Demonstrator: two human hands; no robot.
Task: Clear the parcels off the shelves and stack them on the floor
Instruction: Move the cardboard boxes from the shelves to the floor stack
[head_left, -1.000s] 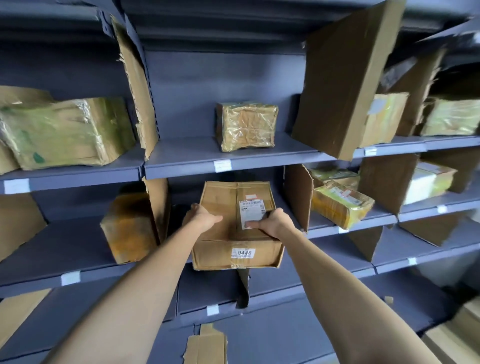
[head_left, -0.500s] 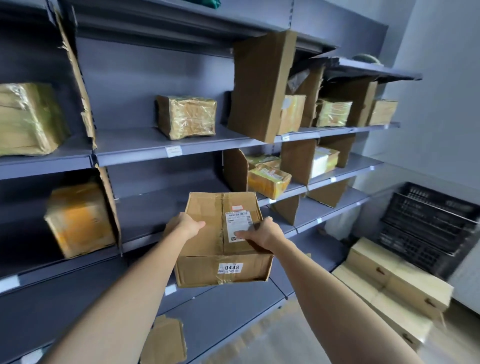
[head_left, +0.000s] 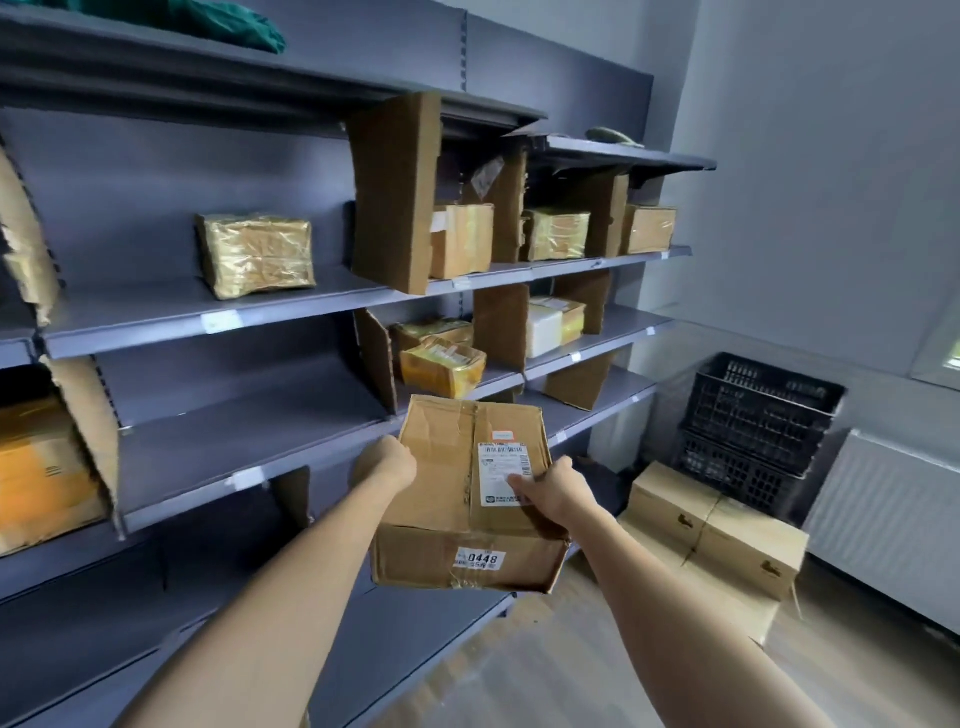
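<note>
In front of the grey shelving (head_left: 249, 312), clear of its boards and out over the floor, a person carries a brown cardboard box (head_left: 467, 499) marked 0448. The left hand (head_left: 387, 465) grips the box's left side, fingers curled round the edge and mostly hidden behind it. The right hand (head_left: 553, 491) clamps the right top edge, thumb pressed flat on the white shipping label (head_left: 504, 470), the other fingers out of sight under the box. The step in hand appears to be the carry from shelf to floor. To the right of the box, pale cartons (head_left: 727, 540) lie on the floor beside stacked black crates (head_left: 758, 415); these look like the stack in progress. The next move probably calls for turning right, lowering the box level and setting it squarely on or beside those cartons. Behind the box, several parcels remain on the shelving, among them a gold-wrapped parcel (head_left: 257, 254) up and to the left, so the task is far from done.
</note>
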